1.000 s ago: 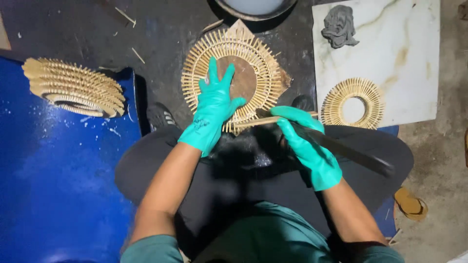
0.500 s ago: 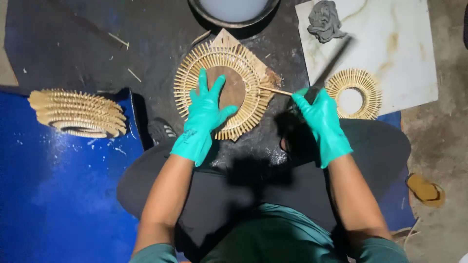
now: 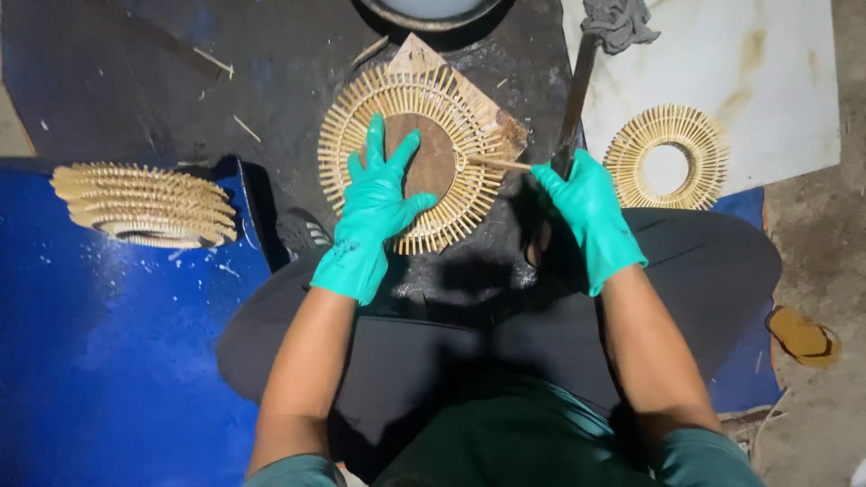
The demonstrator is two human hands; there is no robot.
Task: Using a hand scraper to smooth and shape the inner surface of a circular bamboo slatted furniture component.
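Bamboo-stick ring (image 3: 410, 158) on the dark floor looks light and brittle, best pinned at its brown centre, where the left hand (image 3: 374, 203) presses flat and open, while the right hand (image 3: 591, 212) grips a dark blade (image 3: 575, 99).

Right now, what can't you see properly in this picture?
Head view only:
- Bowl: cut off by the top edge.
- Disc in the ring: partly under the left hand.
- Tool: its handle is hidden in the right hand, its top under a rag.
- Lap: too dark.
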